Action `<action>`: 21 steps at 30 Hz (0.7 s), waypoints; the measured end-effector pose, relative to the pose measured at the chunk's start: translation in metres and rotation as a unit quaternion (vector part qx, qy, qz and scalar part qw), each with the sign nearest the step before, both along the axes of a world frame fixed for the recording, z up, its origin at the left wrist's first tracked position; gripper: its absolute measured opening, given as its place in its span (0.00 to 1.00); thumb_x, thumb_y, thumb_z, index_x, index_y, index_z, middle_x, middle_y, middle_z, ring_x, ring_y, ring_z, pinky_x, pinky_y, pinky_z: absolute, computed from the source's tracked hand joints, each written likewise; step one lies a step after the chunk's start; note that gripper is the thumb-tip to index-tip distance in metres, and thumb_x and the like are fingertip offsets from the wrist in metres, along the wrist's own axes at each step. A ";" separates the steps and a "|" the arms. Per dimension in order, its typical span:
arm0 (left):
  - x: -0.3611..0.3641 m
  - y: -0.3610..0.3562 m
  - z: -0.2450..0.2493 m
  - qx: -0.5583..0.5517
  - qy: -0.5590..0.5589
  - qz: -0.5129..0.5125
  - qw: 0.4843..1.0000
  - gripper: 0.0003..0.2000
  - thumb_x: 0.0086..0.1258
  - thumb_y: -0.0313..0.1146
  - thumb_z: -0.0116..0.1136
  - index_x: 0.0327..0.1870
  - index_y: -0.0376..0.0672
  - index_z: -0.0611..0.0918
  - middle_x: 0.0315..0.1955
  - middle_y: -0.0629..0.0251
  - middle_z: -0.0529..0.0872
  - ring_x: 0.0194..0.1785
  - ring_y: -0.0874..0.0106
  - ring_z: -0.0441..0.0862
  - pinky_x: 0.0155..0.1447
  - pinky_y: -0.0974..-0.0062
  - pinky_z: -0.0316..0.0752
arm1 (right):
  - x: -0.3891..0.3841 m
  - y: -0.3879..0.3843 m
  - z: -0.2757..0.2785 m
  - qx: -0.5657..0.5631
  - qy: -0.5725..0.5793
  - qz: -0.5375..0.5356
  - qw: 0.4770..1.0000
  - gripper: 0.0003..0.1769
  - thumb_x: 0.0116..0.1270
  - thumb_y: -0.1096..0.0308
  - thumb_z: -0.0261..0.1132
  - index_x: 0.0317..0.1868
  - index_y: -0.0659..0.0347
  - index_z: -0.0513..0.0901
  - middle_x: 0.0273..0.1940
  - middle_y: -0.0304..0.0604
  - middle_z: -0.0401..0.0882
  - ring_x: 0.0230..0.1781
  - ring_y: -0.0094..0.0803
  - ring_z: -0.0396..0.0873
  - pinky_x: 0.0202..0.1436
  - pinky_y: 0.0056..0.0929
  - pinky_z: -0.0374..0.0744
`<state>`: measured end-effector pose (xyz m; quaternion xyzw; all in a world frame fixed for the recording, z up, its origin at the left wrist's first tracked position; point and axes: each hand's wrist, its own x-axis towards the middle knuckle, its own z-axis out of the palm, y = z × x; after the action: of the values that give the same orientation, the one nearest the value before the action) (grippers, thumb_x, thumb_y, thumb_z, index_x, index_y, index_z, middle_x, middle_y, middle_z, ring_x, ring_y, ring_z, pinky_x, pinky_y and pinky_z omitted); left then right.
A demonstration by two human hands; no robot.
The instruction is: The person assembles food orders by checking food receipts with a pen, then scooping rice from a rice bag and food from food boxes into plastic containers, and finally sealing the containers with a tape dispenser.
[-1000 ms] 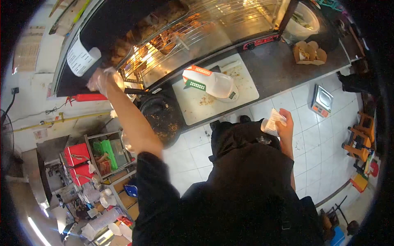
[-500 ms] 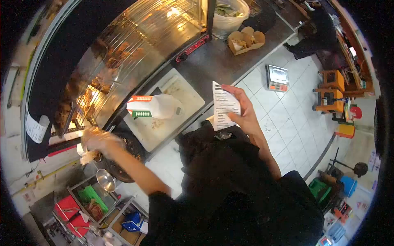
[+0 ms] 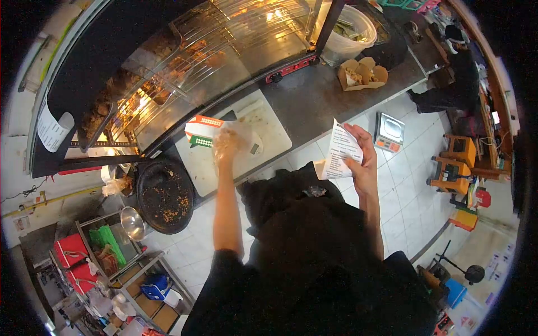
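Head view, the only one. Since half a second ago the left hand (image 3: 227, 143), in a thin clear glove, has left the round black tray (image 3: 165, 196) at 8 o'clock and now sits at 10 o'clock over the white cutting board (image 3: 269, 126). Its fingers are bent down onto the white carton (image 3: 204, 131) with the orange and green label. Whether they grip the carton or only rest on it cannot be told through the glove. A second ago this hand was higher still, at the open side of the warming cabinet (image 3: 185, 61), which fills 11 to 12 o'clock with browned food on its racks.

The right hand (image 3: 363, 162) at 3 o'clock pinches a printed paper slip (image 3: 339, 150) between thumb and fingers, face turned toward the camera. A second ago the slip was crumpled low by the hip. Half a second ago it was already raised, much as now.

On the dark counter (image 3: 314, 95) at 1 o'clock stands an open cardboard box (image 3: 363, 73) with food in it, well apart from both hands. A small scale (image 3: 389, 131) lies on the tiled floor at 2 o'clock.
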<state>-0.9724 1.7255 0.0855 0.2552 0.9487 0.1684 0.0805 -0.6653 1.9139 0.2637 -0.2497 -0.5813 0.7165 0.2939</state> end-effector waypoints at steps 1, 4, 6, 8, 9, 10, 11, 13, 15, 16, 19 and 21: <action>0.007 -0.002 0.024 -0.010 -0.076 -0.016 0.997 0.14 0.65 0.39 0.51 0.43 0.38 0.79 0.39 0.47 0.82 0.38 0.53 0.81 0.44 0.60 0.78 | 0.001 -0.001 0.001 0.002 -0.013 -0.008 1.000 0.41 0.46 0.80 0.58 0.66 0.64 0.63 0.67 0.52 0.66 0.67 0.36 0.65 0.72 0.33 0.61; 0.016 -0.022 0.051 0.033 0.073 -0.104 0.991 0.14 0.62 0.40 0.55 0.42 0.41 0.82 0.35 0.50 0.86 0.41 0.56 0.82 0.47 0.60 0.76 | 0.006 0.000 -0.005 0.000 -0.033 -0.008 0.999 0.42 0.45 0.80 0.57 0.67 0.67 0.62 0.67 0.52 0.66 0.67 0.38 0.65 0.72 0.33 0.60; 0.000 -0.054 0.052 0.094 0.039 -0.074 0.992 0.13 0.62 0.40 0.56 0.41 0.41 0.83 0.35 0.51 0.86 0.41 0.57 0.82 0.46 0.62 0.76 | 0.003 -0.003 -0.009 0.063 -0.081 -0.031 0.994 0.35 0.47 0.76 0.57 0.62 0.65 0.68 0.61 0.47 0.70 0.63 0.35 0.68 0.69 0.31 0.65; -0.011 -0.076 0.132 0.049 0.121 -0.033 0.991 0.10 0.63 0.35 0.54 0.39 0.40 0.82 0.36 0.52 0.85 0.40 0.57 0.82 0.46 0.64 0.75 | -0.006 -0.008 -0.004 0.020 -0.073 -0.029 0.997 0.37 0.47 0.75 0.58 0.63 0.66 0.66 0.61 0.48 0.70 0.65 0.37 0.67 0.70 0.35 0.64; -0.015 -0.087 0.172 0.025 0.160 -0.010 0.987 0.08 0.64 0.33 0.54 0.38 0.39 0.82 0.36 0.52 0.84 0.40 0.57 0.81 0.45 0.65 0.75 | -0.005 -0.005 -0.015 0.012 -0.039 -0.021 0.999 0.37 0.48 0.74 0.58 0.64 0.66 0.65 0.62 0.49 0.69 0.66 0.39 0.66 0.71 0.37 0.63; -0.020 -0.099 0.199 0.065 0.081 0.073 0.992 0.08 0.65 0.31 0.52 0.38 0.39 0.81 0.38 0.50 0.83 0.41 0.54 0.80 0.46 0.63 0.75 | 0.000 -0.003 -0.028 0.002 -0.011 -0.017 1.000 0.38 0.49 0.74 0.58 0.65 0.67 0.64 0.63 0.50 0.69 0.66 0.40 0.66 0.71 0.39 0.63; -0.027 -0.111 0.225 0.107 0.013 0.161 0.981 0.07 0.67 0.30 0.50 0.38 0.39 0.80 0.39 0.48 0.82 0.41 0.52 0.80 0.46 0.61 0.75 | -0.001 -0.004 -0.032 -0.010 -0.008 -0.011 1.000 0.38 0.49 0.74 0.59 0.65 0.67 0.63 0.64 0.51 0.68 0.66 0.41 0.65 0.71 0.39 0.63; -0.059 -0.147 0.251 0.059 0.375 0.180 0.907 0.09 0.67 0.32 0.51 0.36 0.37 0.81 0.37 0.47 0.83 0.43 0.52 0.80 0.47 0.61 0.74 | -0.004 -0.005 -0.039 -0.017 0.000 0.005 1.000 0.39 0.50 0.73 0.60 0.66 0.67 0.62 0.64 0.52 0.67 0.67 0.43 0.65 0.71 0.40 0.63; -0.092 -0.157 0.283 0.120 0.465 0.157 0.863 0.13 0.68 0.37 0.51 0.38 0.35 0.82 0.39 0.48 0.84 0.46 0.52 0.80 0.49 0.62 0.74 | -0.009 -0.004 -0.043 -0.060 -0.007 0.018 0.998 0.43 0.49 0.75 0.60 0.69 0.64 0.59 0.67 0.55 0.64 0.68 0.42 0.64 0.70 0.39 0.64; -0.109 -0.155 0.301 0.215 0.387 0.132 0.887 0.17 0.68 0.41 0.51 0.41 0.35 0.82 0.42 0.48 0.84 0.49 0.52 0.80 0.51 0.62 0.74 | -0.013 -0.003 -0.041 -0.054 0.001 0.024 0.998 0.43 0.49 0.75 0.60 0.69 0.64 0.59 0.67 0.55 0.64 0.68 0.42 0.64 0.70 0.39 0.64; -0.158 -0.148 0.316 -0.098 0.245 0.174 0.949 0.19 0.67 0.45 0.53 0.49 0.41 0.83 0.56 0.56 0.80 0.64 0.59 0.72 0.65 0.63 0.65 | -0.018 -0.006 -0.038 -0.049 0.018 0.056 0.997 0.42 0.46 0.80 0.58 0.68 0.64 0.61 0.66 0.55 0.65 0.67 0.40 0.65 0.70 0.36 0.64; -0.180 -0.140 0.317 -0.118 0.215 0.130 0.961 0.22 0.68 0.50 0.48 0.54 0.44 0.81 0.60 0.57 0.77 0.67 0.60 0.68 0.69 0.64 0.61 | -0.020 -0.008 -0.032 -0.038 0.016 0.059 0.997 0.43 0.45 0.81 0.56 0.68 0.64 0.61 0.66 0.55 0.65 0.67 0.40 0.65 0.70 0.36 0.64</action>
<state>-1.1527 1.5859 0.4026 0.1481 0.9819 0.0052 -0.1182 -0.6853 1.9063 0.2320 -0.2142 -0.5629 0.7581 0.2503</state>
